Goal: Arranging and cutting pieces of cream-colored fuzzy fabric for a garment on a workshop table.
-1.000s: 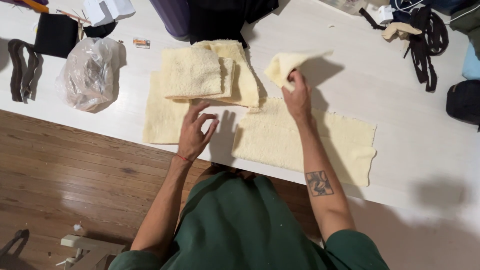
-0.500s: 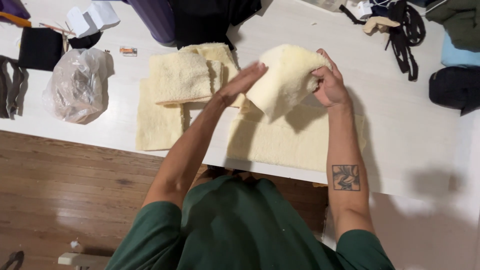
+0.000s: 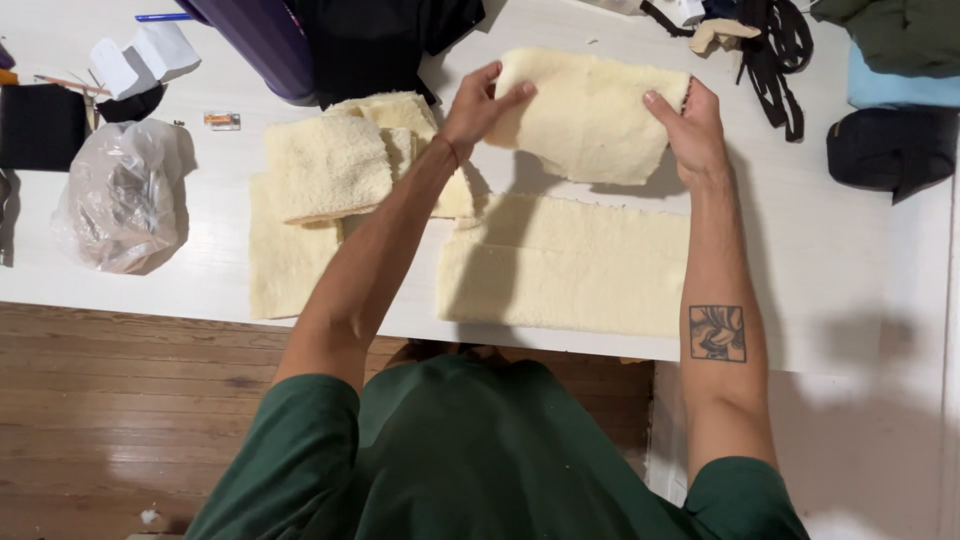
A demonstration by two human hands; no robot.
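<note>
Cream cloth (image 3: 590,115) held flat, long axis left-right, left hand (image 3: 478,100) and right hand (image 3: 692,130) pinching ends; earlier bunched, now spread wider.

Plastic bag (image 3: 125,195) lies left of the fleece pieces (image 3: 330,170).

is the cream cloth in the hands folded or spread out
Spread out: the left hand and right hand hold the cream cloth stretched by its side edges, above the table.

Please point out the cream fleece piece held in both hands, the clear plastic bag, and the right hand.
cream fleece piece (image 3: 590,115), head view, its middle.
clear plastic bag (image 3: 125,195), head view, its middle.
right hand (image 3: 690,130), head view, its back.
</note>
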